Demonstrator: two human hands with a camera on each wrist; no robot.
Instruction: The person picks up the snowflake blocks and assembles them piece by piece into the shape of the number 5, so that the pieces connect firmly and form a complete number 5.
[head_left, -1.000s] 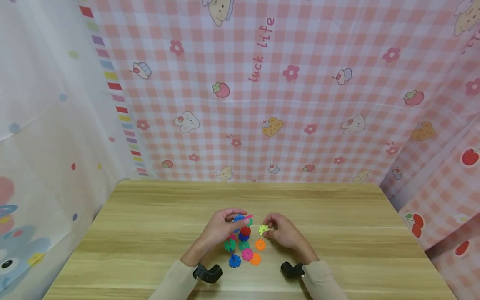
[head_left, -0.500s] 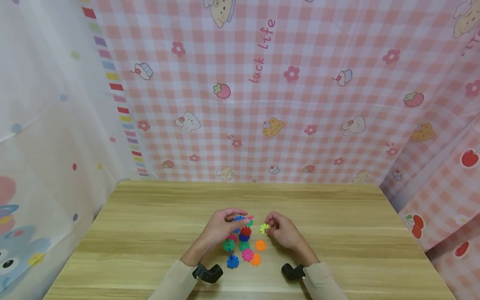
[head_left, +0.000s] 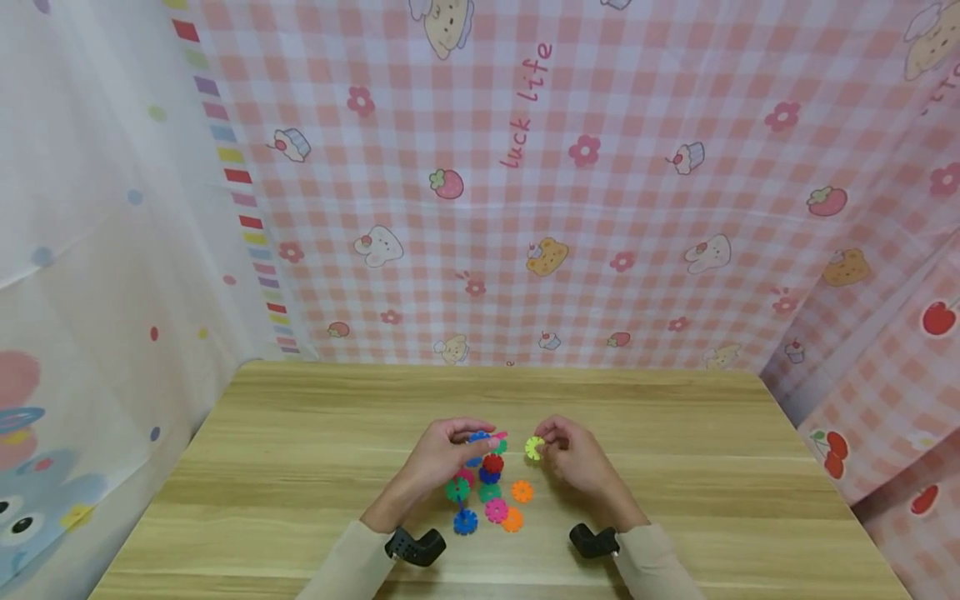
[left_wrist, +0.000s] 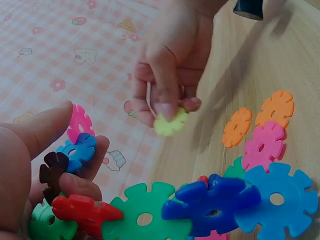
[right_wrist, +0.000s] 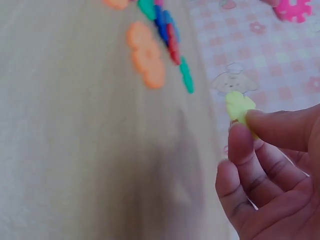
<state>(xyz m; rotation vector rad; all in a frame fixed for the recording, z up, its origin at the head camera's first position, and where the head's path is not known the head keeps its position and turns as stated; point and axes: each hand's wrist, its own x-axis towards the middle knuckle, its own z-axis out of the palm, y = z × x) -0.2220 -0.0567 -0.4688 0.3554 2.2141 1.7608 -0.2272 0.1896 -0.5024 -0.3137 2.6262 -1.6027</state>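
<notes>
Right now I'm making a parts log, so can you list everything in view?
pinched disc: 1, yellow, in the right hand
flat discs: 2, orange, on the table
overlapping disc: 1, pink, against an orange one
linked discs: several, mixed colours, held by the left hand
other discs: count unclear, red, dark blue and green, between the hands
table: 1, wood-toned, below the hands
checked cloth: count unclear, pink and white, behind the table
dotted cloth: 1, mostly white, person's left
wrist devices: 2, black, one each wrist
sleeves: 2, beige, forearms
hands: 2, bare, over the table
</notes>
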